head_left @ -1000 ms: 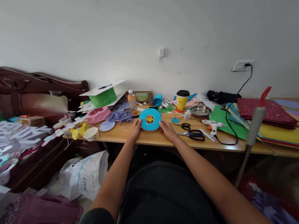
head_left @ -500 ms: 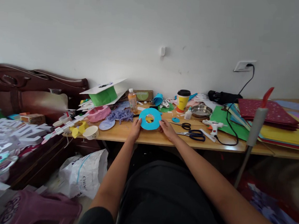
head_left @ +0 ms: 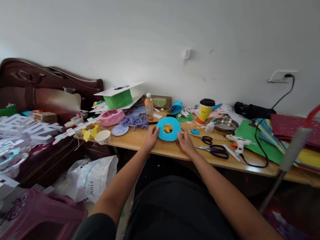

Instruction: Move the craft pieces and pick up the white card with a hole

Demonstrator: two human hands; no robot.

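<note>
Along the white wall runs the long wooden counter [head_left: 158, 146], crowded with craft supplies from end to end. To its left stands a dark wooden bed headboard [head_left: 49, 75] with white cut-out shapes [head_left: 20, 133] heaped before it, and a white plastic bag [head_left: 93, 179] sits on the floor below. Stacked coloured paper sheets [head_left: 294, 132] fill the far right of the counter, a green sheet [head_left: 249, 136] spread beside them. Smaller things lie in the middle: a yellow cup with a black lid [head_left: 205, 111], a metal dish [head_left: 225, 124], a white glue gun [head_left: 239, 142] with its black cord, dark-handled scissors [head_left: 215, 150], a small bottle [head_left: 149, 107] and a tangle of purple yarn [head_left: 135, 120].

Near the front edge the blue ring [head_left: 168, 129] rests on the counter, its centre hole already cut out, with a bit of yellow showing through it. A small blue disc [head_left: 195, 131] lies apart to the right, seemingly a leftover from cutting. The left hand [head_left: 151, 137] has a loose fingertip grip on the ring's left edge; the right hand [head_left: 185, 141] does the same on the right edge, fingers only lightly curled. Judging from this, cutting is finished; whether gluing or fitting remains cannot be told.
</note>
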